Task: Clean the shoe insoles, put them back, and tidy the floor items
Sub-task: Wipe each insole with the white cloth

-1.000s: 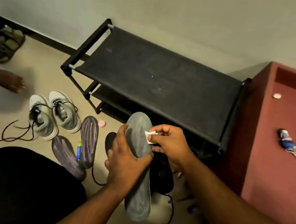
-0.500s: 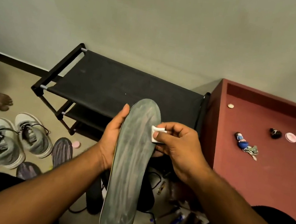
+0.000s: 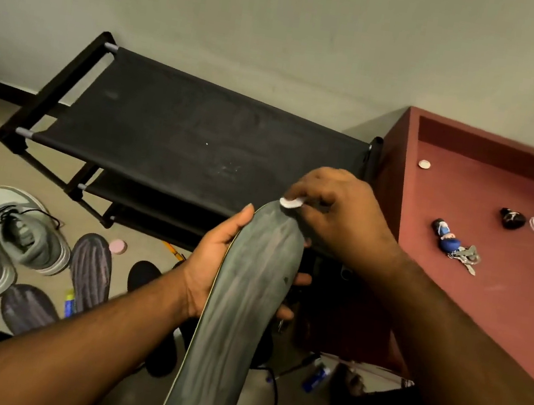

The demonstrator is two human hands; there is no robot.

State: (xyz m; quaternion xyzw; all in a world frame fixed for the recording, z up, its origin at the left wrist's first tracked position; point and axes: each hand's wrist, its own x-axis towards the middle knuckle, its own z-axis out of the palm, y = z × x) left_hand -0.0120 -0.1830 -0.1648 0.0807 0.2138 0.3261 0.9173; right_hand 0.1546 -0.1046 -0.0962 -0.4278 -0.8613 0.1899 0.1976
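Above the floor clutter, centre frame: grey insole [image 3: 236, 305] held up lengthwise, toe end away from the person; left hand [image 3: 211, 263] wraps it from behind at mid-length, thumb along the near-left edge, fingers [image 3: 299, 280] showing curled past the right edge; right hand [image 3: 333, 212] sits at the toe, fingers bunched and pinching a small white wipe pad [image 3: 291, 202] against the tip; risks, as judged: pad is tiny & held only by fingertips, so a hard stroke could flick it out or fold it, leaving bare skin rubbing the surface; insole is long, thin, gripped at one point only, heel end hangs free below, so pressure at the toe may bend it or twist it out of the left hand's hold, dropping it onto the mess underneath; surface looks streaky, so patches prob. missed if strokes stay short; surroundings: black fabric shoe rack [image 3: 181, 141] directly behind the hands, top shelf bare fabric; grey sneakers [image 3: 0, 238] w/ loose laces lower left; two more dark insoles [image 3: 89, 266] lying beside them, a pink disc [image 3: 117, 246] near one; bare foot at far left edge; red tabletop [image 3: 503, 307] at right carrying keys w/ a blue figure keyring [image 3: 453, 244], a coin, a black item, a pink lid; below the hands cords, a blue tube, a dark shoe partly hidden; that tangle is what stands in the way of setting the insole down cleanly.
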